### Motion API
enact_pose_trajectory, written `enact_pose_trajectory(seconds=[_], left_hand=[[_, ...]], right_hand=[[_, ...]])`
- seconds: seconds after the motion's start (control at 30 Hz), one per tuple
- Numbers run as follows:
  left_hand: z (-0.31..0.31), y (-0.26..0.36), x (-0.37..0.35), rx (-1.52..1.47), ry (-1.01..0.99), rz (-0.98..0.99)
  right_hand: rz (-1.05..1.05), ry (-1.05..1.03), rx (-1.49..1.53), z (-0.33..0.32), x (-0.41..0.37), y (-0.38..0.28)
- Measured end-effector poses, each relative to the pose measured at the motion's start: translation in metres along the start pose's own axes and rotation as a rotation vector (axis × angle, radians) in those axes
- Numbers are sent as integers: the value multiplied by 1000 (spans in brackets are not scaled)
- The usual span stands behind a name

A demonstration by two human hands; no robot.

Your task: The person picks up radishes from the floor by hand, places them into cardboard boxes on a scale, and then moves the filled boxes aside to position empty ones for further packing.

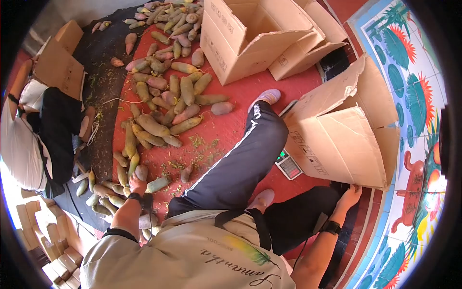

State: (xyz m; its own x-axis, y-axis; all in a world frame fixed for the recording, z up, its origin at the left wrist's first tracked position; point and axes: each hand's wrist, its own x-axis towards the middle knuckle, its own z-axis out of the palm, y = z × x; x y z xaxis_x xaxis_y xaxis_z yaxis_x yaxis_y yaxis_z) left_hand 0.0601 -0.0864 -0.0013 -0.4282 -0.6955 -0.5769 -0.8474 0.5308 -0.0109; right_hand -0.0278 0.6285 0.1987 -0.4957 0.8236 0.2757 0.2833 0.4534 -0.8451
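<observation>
Left hand [138,185], out at 10 o'clock from the seated person: grip narrow, fingers closed about the near end of a stubby root [141,172], its rounded far end poking out past them. Right hand [354,193], between 2 and 3 o'clock: fingertips touching the bottom near corner of the big open carton [332,135]; from here I cannot tell how far that grip is open, or whether it pinches the cardboard. Carton stands at 1 to 2 o'clock, flaps up, a scale [290,168] showing from under its near left side. Main spread of roots [168,96] lies at 11 o'clock on red cloth [226,125], heaped thickest toward the far end; leaf scraps scattered among them, one small root [186,173] apart on the cloth. In the way: the person's bent left leg [240,154], knee raised between left hand and carton. Two more open cartons [255,43] at 12 to 1 o'clock, side by side. Second person [29,144] sits at 10 o'clock, beside another carton [57,70]. Pale blocks [48,236] stacked at 9.
</observation>
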Motion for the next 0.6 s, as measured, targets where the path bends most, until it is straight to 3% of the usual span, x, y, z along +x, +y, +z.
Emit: enact_pose_trajectory(seconds=[0.07, 0.13, 0.2, 0.3, 0.37, 0.4, 0.43, 0.47, 0.53, 0.6], left_hand=[[34, -36, 47, -173, -128, -34], [141, -126, 179, 95, -234, 185], [130, -107, 160, 306, -1, 466], [149, -118, 201, 176, -450, 184], [111, -89, 152, 247, -359, 184], [51, -38, 75, 282, -313, 181], [108, -95, 141, 328, -99, 295], [106, -96, 140, 328, -99, 294], [100, -97, 136, 754, -171, 497], [96, -98, 134, 740, -194, 497]], right_hand=[[-41, 3, -44, 1, -2, -4], [-59, -20, -171, -1, -5, -11], [-66, 41, -112, 2, -7, -9], [-53, 47, -160, 2, -13, -21], [-8, 52, -134, 4, -15, -25], [-41, 58, -130, 6, -14, -23], [-75, 64, -127, 7, -13, -21], [-75, 63, -127, 6, -13, -20], [-40, 32, -123, 3, -12, -17], [-64, 45, -151, 1, -10, -12]])
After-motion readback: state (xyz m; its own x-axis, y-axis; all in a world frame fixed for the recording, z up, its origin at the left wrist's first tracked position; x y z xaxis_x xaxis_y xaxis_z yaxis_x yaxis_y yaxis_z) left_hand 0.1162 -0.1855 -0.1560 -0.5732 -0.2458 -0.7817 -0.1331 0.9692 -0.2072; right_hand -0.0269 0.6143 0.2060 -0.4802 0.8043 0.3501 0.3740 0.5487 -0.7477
